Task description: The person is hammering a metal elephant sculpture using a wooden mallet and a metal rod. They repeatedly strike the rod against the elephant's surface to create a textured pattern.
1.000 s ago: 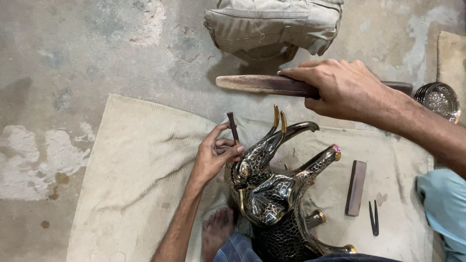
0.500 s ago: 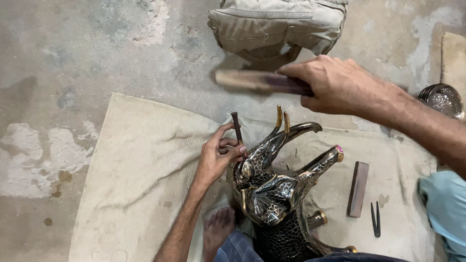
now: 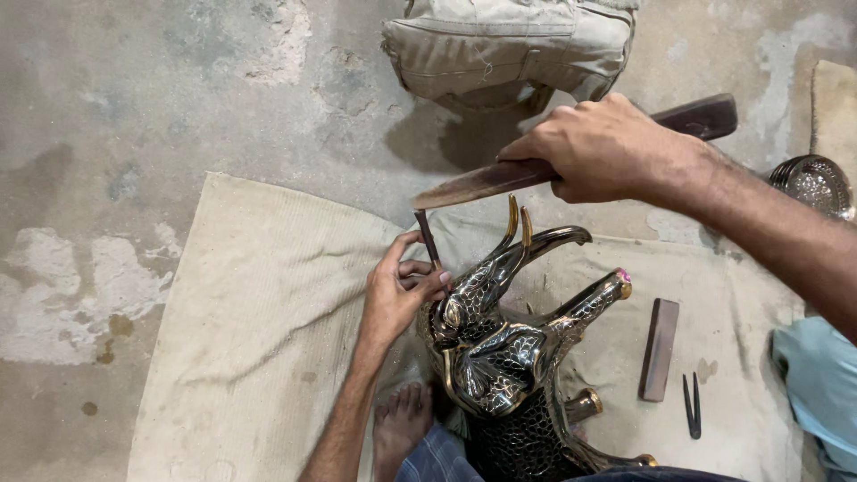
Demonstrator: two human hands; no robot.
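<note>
A black and brass engraved metal animal figure (image 3: 500, 348), with tusks and raised legs, lies on a beige cloth (image 3: 259, 330) between my knees. My left hand (image 3: 397, 295) pinches a thin dark chisel (image 3: 428, 239) upright against the figure's head. Above it, my right hand (image 3: 607, 147) grips a long flat wooden stick (image 3: 482, 183). The stick's lower end sits just over the chisel's top.
A beige bag (image 3: 509, 45) lies on the concrete floor at the top. On the cloth to the right are a dark rectangular block (image 3: 659, 348) and small tweezers (image 3: 691, 406). An engraved metal bowl (image 3: 814, 183) sits at the far right. My bare foot (image 3: 402, 424) rests under the figure.
My right hand has tilted the wooden stick and swung its left end down toward the chisel's top. My left hand and the figure have stayed in place.
</note>
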